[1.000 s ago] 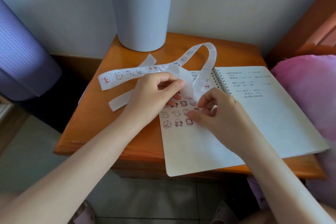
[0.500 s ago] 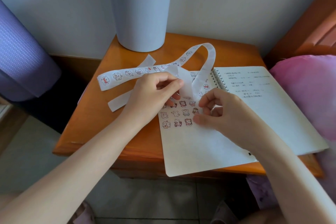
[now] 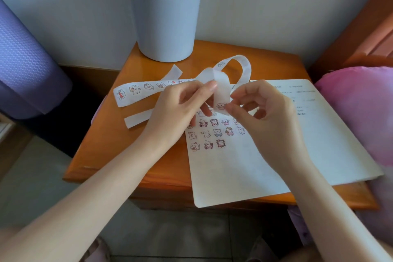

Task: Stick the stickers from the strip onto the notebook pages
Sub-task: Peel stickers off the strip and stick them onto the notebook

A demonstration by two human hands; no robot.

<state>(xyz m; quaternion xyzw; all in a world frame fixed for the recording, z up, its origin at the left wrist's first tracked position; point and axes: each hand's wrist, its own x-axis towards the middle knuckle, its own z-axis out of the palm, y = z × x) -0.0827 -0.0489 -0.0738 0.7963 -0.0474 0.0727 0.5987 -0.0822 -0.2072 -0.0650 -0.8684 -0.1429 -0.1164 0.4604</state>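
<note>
Above open notebook on wooden surface, L hand pinching sticker strip, R hand w/ fingertips nipping strip's sticker, rows of stickers on pg, grey bin at rear.

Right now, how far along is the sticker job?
Partly done. Rows of stickers already sit on the left notebook page. In hand: the left hand holds the strip up while the right hand picks at the next sticker. Left: more stickers on the strip's tail, and much of the page is bare.
</note>
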